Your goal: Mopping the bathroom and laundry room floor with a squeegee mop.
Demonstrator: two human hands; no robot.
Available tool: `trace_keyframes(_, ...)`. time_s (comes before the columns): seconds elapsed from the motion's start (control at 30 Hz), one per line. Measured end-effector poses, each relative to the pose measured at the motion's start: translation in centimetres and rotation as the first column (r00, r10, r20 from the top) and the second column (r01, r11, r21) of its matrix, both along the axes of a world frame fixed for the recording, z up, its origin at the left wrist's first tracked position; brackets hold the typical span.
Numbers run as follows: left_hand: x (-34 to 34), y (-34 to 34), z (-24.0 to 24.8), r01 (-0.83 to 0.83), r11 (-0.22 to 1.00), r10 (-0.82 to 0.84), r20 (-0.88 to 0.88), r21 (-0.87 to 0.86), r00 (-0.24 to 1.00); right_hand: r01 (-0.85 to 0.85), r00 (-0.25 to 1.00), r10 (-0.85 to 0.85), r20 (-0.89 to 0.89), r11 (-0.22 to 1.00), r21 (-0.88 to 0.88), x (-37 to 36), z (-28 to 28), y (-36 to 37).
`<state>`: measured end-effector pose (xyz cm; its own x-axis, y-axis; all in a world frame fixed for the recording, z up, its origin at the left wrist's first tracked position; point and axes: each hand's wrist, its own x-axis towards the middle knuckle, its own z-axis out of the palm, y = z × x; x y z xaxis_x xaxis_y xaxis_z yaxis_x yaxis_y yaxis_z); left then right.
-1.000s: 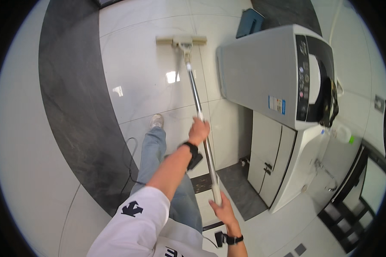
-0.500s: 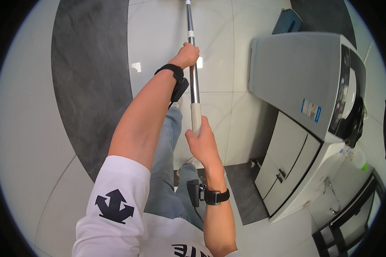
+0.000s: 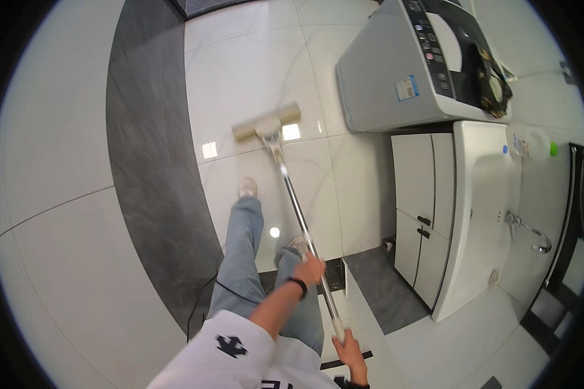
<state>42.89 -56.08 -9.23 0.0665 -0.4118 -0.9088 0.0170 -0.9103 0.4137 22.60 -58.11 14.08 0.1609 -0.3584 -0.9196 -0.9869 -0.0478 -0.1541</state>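
A sponge mop with a long metal pole [image 3: 294, 198] slants across the white tiles, its wide beige head [image 3: 267, 124] lying flat on the floor beyond my feet. Partway down the pole, my left hand [image 3: 310, 269] is wrapped round the metal. Lower and to the right, my right hand [image 3: 350, 351] grips the pale end of the handle. The left arm is slightly blurred, and both wrists wear dark bands.
To the right stand a grey top-loading washing machine [image 3: 386, 71] and a white sink [image 3: 477, 214] on a cabinet [image 3: 412, 188] with dark handles. A dark grey floor band [image 3: 150, 155] runs along the left. My shoe [image 3: 247, 187] is just nearer than the mop head.
Both hands have drawn back toward my body with the mop. Its head, out of view before, now shows on the tiles. The view has shifted too, bringing more of the sink in.
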Motion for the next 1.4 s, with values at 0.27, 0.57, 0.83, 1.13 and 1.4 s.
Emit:
trace_keyframes(0.27, -18.7, 4.3, 9.8, 0.081, 0.937, -0.187, -0.29, -0.341, 0.939, 0.021, 0.96, -0.086, -0.266, 0.971, -0.237, -11.8, 14.4, 7.6)
trace_keyframes(0.57, -11.9, 8.4, 5.5, -0.482, 0.872, 0.487, -0.256, 0.085, 0.835, 0.15, 0.956, -0.19, -0.225, 0.971, -0.184, -6.8, 5.7, 13.3)
trace_keyframes(0.83, 13.9, -2.2, -6.4, -0.701, 0.706, 0.699, -0.061, -0.097, 0.712, -0.139, 0.986, 0.158, 0.056, 0.959, -0.246, 17.6, -8.4, 0.5)
trace_keyframes(1.13, 49.3, 1.1, -8.3, -0.598, 0.788, 0.556, 0.586, -0.146, 0.589, -0.167, 0.902, 0.174, 0.394, 0.985, -0.051, 48.8, -16.8, 4.5)
trace_keyframes(1.4, 32.2, 7.8, -8.6, -0.632, 0.774, 0.563, 0.404, 0.05, 0.721, -0.181, 0.915, 0.182, 0.359, 0.983, -0.038, 30.6, -17.1, 9.8)
